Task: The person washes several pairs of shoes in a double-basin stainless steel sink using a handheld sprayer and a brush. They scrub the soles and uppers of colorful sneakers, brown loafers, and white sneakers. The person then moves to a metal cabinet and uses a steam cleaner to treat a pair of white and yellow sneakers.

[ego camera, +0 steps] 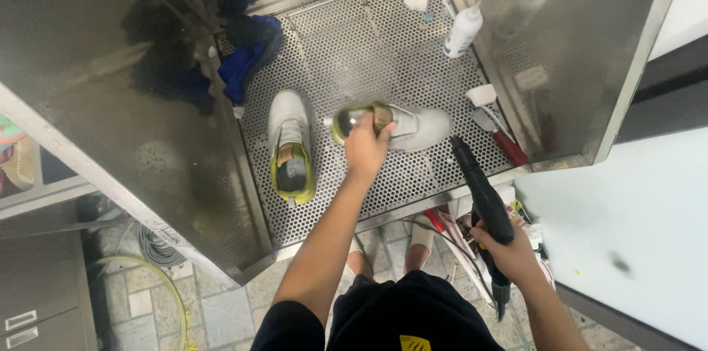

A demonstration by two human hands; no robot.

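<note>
1. Head view, the work: a person stands at a steel wash cabinet with a perforated metal floor. The left hand holds a white sneaker with a yellow-green collar, tipped on its side over the perforated floor. The right hand holds a black spray gun with its nozzle aimed at that shoe.

2. Head view, doing it well — my judgement: keep the nozzle pointed down at the shoe so any spray falls through the perforated floor. Turn the shoe by its collar so each face meets the nozzle in turn. Keep the left fingers behind the opening, out of the nozzle's line.

3. Head view, the grip: the left hand is closed over the shoe's heel opening and carries it. The right hand is wrapped fully round the gun's handle; whether a finger presses a trigger I cannot tell.

4. Head view, around the held shoe: the second sneaker rests sole-down just beside it, on the side away from the gun. A blue cloth lies beyond that one, against the cabinet wall. A white squeeze bottle stands farther back, well apart. A red-handled brush lies near the shoe's toe — not touching it.
</note>
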